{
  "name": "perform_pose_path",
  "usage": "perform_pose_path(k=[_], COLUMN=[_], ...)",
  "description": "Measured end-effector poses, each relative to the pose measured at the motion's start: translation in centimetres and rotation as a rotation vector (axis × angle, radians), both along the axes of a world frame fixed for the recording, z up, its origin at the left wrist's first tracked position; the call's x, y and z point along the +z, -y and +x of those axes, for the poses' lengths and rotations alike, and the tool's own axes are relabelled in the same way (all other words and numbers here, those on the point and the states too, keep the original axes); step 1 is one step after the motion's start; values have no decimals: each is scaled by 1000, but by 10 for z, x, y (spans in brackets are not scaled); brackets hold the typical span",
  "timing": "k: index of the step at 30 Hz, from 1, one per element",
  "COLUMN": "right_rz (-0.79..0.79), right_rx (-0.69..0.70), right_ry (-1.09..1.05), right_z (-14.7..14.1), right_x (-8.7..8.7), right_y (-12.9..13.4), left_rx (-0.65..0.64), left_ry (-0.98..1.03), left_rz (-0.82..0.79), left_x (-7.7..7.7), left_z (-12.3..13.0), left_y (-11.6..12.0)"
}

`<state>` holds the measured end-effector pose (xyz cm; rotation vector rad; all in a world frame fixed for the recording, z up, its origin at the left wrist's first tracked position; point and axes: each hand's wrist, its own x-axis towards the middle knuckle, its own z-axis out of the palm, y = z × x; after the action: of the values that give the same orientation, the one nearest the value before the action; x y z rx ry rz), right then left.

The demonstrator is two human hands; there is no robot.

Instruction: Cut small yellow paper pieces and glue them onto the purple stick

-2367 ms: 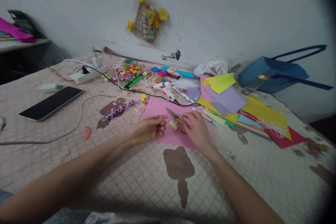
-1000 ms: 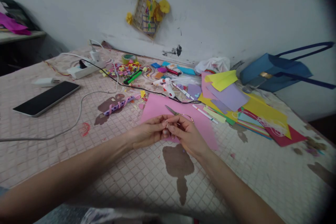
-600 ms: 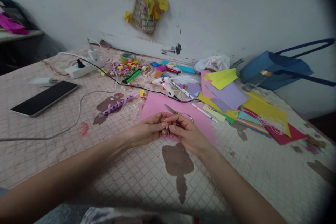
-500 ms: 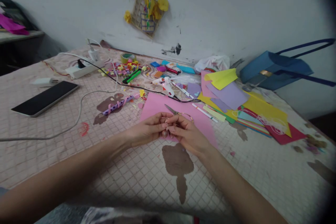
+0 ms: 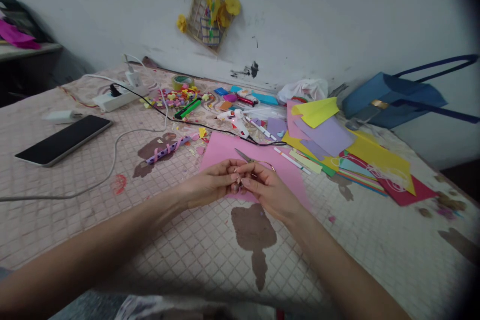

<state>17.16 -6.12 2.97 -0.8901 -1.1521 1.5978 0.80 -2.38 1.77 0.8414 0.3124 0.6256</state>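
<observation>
Above the front edge of a pink sheet (image 5: 221, 150), my left hand (image 5: 215, 182) and my right hand (image 5: 266, 187) meet at their fingertips. The fingers of both hands are pinched together around something tiny that I cannot make out. Just behind my right fingers lie scissors (image 5: 245, 156) on the sheet, their blades pointing up and left, with the handles partly behind my hand. To the left of the sheet rests a purple spotted roll (image 5: 167, 151) wound with a pink strip.
A white glue gun (image 5: 238, 122) with a black cord lies behind the sheet. Coloured papers (image 5: 326, 135) and a blue bag (image 5: 393, 100) are at the right. On the left are a black tablet (image 5: 65, 140), a power strip (image 5: 120, 100) and a white cable.
My fingers have shifted slightly against each other, the right fingertips a little lower and closer in. Everything on the table is unchanged.
</observation>
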Motion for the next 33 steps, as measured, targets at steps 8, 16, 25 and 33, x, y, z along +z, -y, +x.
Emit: perform_pose_path(k=[8, 16, 25, 33], right_rz=[82, 272, 796, 948], right_rx=[-6, -138, -271, -358], right_ry=[60, 314, 1029, 1239], right_z=[-3, 6, 5, 13], right_x=[-6, 2, 1, -3], right_y=[-1, 0, 3, -1], left_rx=[34, 214, 385, 280], left_ry=[-21, -22, -171, -33], left_rz=[-14, 45, 412, 191], left_x=[-5, -1, 3, 4], left_z=[2, 2, 1, 2], left_y=[3, -1, 3, 4])
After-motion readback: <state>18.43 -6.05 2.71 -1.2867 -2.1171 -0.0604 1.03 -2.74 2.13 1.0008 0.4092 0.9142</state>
